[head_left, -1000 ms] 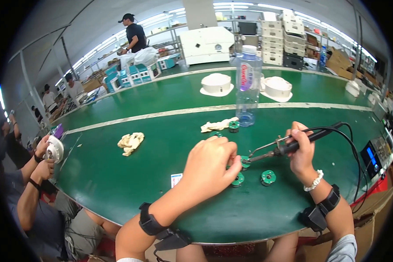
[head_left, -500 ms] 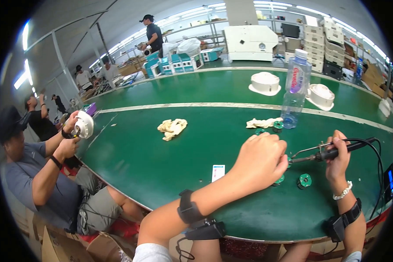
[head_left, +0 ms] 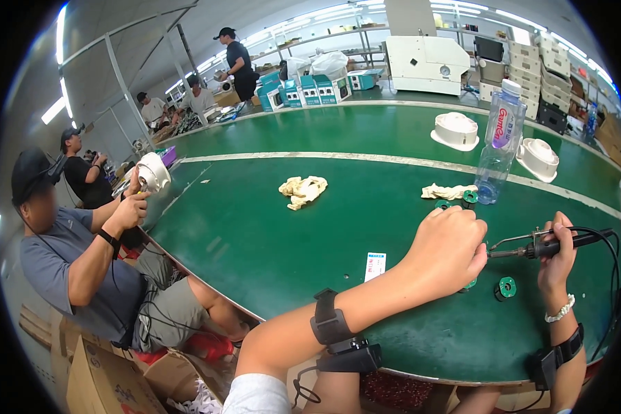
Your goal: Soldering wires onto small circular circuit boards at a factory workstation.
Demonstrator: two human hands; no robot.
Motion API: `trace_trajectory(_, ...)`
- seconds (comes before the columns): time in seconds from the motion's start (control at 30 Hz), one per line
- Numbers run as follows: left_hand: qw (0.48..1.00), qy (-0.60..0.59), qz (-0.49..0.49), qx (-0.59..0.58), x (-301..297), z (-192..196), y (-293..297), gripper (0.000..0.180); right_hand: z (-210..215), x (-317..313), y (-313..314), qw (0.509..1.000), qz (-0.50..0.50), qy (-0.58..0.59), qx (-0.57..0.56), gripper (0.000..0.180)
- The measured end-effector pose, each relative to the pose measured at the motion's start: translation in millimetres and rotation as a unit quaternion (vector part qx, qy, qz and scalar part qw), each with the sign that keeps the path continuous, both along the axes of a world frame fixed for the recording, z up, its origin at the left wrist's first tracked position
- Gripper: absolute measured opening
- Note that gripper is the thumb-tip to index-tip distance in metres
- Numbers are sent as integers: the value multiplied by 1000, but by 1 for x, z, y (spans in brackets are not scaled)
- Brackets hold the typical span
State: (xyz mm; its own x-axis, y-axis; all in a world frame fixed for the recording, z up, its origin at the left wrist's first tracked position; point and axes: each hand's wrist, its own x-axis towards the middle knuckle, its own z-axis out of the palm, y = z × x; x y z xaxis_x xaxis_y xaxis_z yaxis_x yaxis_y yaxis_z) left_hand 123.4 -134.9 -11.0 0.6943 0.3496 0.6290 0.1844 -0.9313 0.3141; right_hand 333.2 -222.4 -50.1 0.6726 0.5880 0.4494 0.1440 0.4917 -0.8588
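My left hand rests curled on the green table, its fingers closed over something small that I cannot see. My right hand grips a black soldering iron whose metal tip points left toward my left hand. A black cable runs from the iron off to the right. Small green spools lie on the table just below the iron, and two more green spools sit further back by a clear plastic water bottle.
Crumpled cloths and a pale rag lie mid-table. A small white card lies near my left forearm. White round housings stand at the back. A seated person at the left holds a white round part; others work further away.
The view has swung left, bringing the seated person at the left into fuller sight. My hands hold the same pose over the spools with the iron tip near my left hand.
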Motion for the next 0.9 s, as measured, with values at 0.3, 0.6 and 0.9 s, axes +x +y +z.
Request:
trace_trajectory(0.3,1000,-1,2,1,0,0,0,13,-3,3,1,1000,14,-14,13,21)
trace_trajectory(0.6,1000,-8,1,0,-1,0,0,14,2,0,1,1000,17,-5,6,22)
trace_trajectory(0.9,1000,-12,1,6,-1,0,0,15,0,3,0,999,28,-6,15,22)
